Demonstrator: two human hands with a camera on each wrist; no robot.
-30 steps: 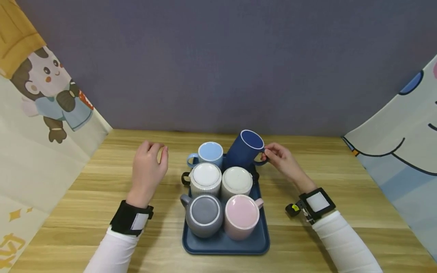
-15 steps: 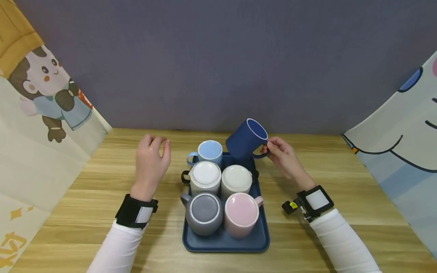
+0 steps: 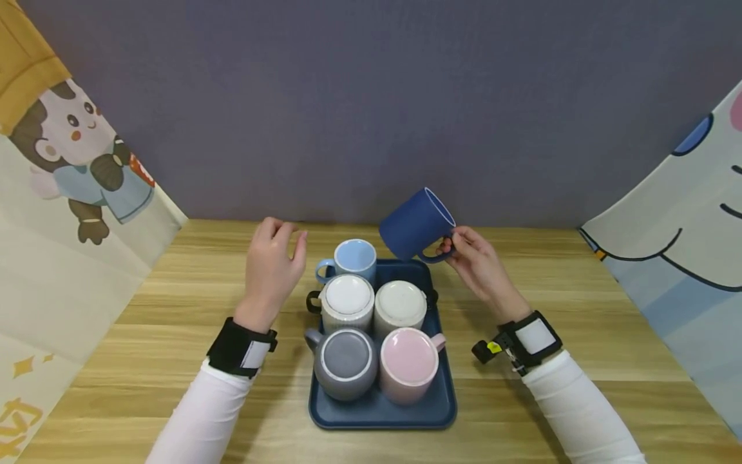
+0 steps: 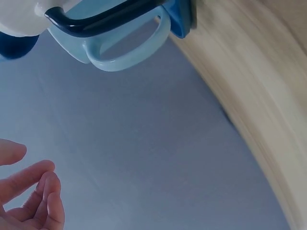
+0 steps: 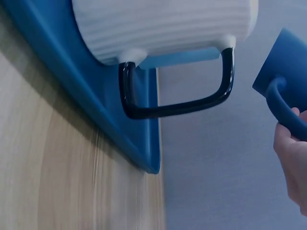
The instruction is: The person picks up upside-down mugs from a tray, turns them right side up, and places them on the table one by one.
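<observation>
My right hand (image 3: 478, 267) pinches the handle of a dark blue mug (image 3: 414, 225). The mug is held tilted above the far end of the blue tray (image 3: 382, 415), its rim turned up to the right. In the right wrist view the fingers curl round the handle of that mug (image 5: 290, 72). My left hand (image 3: 272, 267) hovers left of the tray with loosely bent fingers and nothing in them. Nearest to it is a light blue mug (image 3: 355, 258), standing upright at the tray's far left with its handle pointing left.
On the tray, two white mugs with black handles, one left (image 3: 348, 299) and one right (image 3: 401, 303), stand upside down. In front are a grey mug (image 3: 346, 361) and a pink mug (image 3: 409, 364), also bottoms up. A grey wall panel (image 3: 371, 109) rises behind the wooden table (image 3: 191, 303).
The dark blue mug has risen off the tray in my right hand and tilted further over. My left hand has moved right and away from me, toward the light blue mug.
</observation>
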